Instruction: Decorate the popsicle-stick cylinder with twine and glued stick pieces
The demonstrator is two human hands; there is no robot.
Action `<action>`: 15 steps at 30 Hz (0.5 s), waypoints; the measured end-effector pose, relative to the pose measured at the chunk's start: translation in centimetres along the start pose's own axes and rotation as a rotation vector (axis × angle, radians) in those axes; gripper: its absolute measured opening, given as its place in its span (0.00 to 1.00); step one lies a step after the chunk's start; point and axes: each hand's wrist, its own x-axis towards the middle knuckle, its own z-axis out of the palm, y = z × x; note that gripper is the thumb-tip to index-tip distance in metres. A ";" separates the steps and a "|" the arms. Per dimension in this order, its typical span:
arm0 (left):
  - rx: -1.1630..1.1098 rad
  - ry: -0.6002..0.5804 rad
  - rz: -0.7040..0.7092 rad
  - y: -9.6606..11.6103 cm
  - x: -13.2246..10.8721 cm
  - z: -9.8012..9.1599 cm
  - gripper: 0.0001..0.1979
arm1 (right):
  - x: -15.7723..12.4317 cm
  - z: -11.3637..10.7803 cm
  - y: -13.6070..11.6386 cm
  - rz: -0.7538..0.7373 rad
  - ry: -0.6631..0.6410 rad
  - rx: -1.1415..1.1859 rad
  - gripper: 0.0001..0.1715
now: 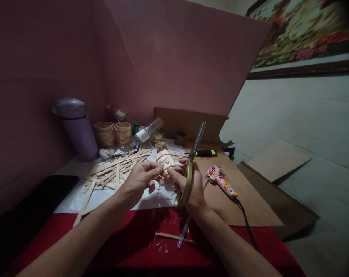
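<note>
My right hand (188, 184) is closed round the gold handles of a pair of scissors (195, 148), whose blades point up and away. My left hand (141, 177) pinches a thin wooden stick (171, 166) between thumb and fingers, and my right fingertips touch the same stick. Both hands meet above a white sheet (73, 192). Just behind them lies a small pale wooden craft piece (164, 157). A heap of flat wooden sticks (115, 171) spreads to the left of my left hand.
A purple flask (77, 129), two small stick baskets (113, 134), a plastic bottle (148, 130), twine rolls (159, 143) and a small cup (180, 137) stand at the back. A patterned glue gun (222, 181) and a yellow-black cutter (204, 152) lie on brown cardboard (249, 207). Wood scraps litter the red cloth (134, 242).
</note>
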 end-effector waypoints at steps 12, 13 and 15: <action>-0.023 -0.101 -0.084 -0.2 0.0 0.2 0.17 | 0.1 -0.2 0.4 -0.030 -0.085 0.046 0.25; -0.025 -0.102 -0.082 -0.2 0.0 0.1 0.17 | 0.1 -0.2 0.5 -0.029 -0.085 0.050 0.25; -0.022 -0.102 -0.076 -0.3 0.1 0.1 0.17 | 0.1 -0.1 0.5 -0.027 -0.071 0.055 0.25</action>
